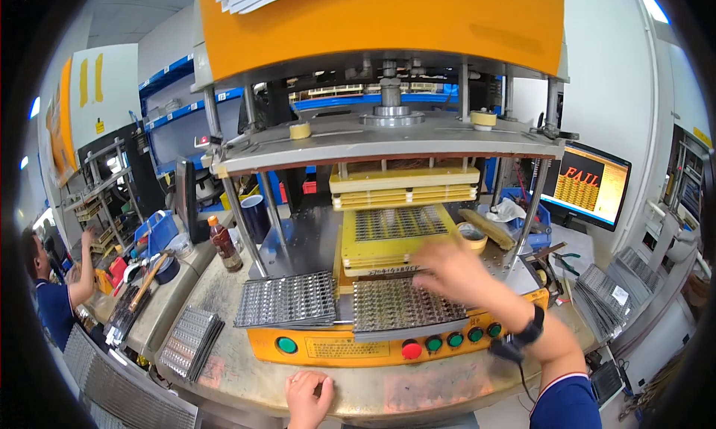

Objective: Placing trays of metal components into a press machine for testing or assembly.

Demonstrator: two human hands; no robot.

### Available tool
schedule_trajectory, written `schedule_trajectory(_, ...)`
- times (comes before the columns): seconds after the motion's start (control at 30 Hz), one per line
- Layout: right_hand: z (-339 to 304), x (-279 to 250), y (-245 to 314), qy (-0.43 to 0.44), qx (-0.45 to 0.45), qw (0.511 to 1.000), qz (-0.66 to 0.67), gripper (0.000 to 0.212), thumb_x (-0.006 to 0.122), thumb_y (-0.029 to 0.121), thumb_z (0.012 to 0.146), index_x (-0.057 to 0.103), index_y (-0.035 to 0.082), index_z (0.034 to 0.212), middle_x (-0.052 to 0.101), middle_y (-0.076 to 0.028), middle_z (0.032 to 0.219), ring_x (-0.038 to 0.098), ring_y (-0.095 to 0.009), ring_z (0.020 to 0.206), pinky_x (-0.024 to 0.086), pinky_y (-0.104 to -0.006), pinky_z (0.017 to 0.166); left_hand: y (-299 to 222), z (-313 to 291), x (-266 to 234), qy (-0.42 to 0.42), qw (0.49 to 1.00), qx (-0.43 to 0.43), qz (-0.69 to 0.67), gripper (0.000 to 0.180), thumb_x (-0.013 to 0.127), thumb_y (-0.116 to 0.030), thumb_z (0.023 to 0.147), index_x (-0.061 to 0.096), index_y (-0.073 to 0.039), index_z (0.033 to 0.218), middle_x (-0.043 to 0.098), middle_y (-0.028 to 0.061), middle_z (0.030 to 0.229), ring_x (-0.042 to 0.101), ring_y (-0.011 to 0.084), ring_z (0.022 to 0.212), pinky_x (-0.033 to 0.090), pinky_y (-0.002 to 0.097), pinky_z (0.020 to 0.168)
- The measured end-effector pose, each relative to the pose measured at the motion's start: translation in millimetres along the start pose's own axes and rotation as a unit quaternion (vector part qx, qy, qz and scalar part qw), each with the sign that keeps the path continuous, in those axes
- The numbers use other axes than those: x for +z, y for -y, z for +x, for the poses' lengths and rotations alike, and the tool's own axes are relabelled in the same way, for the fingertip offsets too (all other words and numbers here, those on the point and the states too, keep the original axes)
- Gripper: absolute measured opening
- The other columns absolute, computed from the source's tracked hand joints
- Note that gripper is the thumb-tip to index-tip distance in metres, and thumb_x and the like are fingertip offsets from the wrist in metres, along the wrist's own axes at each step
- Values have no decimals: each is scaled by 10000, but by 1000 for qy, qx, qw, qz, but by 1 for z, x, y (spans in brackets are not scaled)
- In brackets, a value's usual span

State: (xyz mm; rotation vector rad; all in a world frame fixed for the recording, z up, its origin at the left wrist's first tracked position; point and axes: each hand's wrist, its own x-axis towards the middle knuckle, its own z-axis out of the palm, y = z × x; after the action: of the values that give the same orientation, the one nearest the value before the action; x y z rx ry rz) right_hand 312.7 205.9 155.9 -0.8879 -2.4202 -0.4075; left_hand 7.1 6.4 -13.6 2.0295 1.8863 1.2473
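My right hand point(459, 271), blurred by motion, reaches over the right stack of perforated metal panels point(395, 309), close to the front edge of a yellow fixture plate point(365, 254). Whether its fingers hold anything does not show. In the fixture lies another grey perforated panel point(399, 223), under the raised upper fixture block point(403, 183) of the press. At the table's front edge rests my left hand point(309, 396), fingers curled in with nothing in them. A second stack of grey panels point(287, 298) sits left of the right-hand one, on the press base.
Green buttons and a red button point(411, 349) line the orange base front. Metal posts point(242, 224) flank the fixture. More panels point(192, 343) lie at left, others point(604, 298) at right. A bottle point(224, 244), a monitor point(585, 186) and a person point(56, 302) at far left are also visible.
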Motion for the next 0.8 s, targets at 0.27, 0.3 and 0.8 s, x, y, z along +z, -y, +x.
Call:
schedule_trajectory(0.27,-57,-19,64,11,-62,998,-18,360,682,390,888,670,114,1118,671,-38,873,667,-229,830,489,-440,947,-4,10,-6,-114,979,61,157,247,642,-172,900,562,-8,1067,516,278,1367,461,492,1167,398,545,989)
schedule_trajectory(0.3,-55,-18,62,36,-61,997,-21,368,673,392,897,668,116,1140,669,-30,873,667,-224,847,499,-397,923,-3,10,-4,-117,978,66,160,247,642,-172,900,562,-8,1067,516,278,1367,461,492,1167,398,545,989)
schedule_trajectory(0.8,-68,-1,70,28,-67,997,-5,410,665,313,859,629,11,1133,613,-89,1038,606,-237,985,508,-339,869,-6,7,-1,-139,978,78,137,160,613,-170,935,664,-19,927,681,173,975,601,374,932,461,466,849)
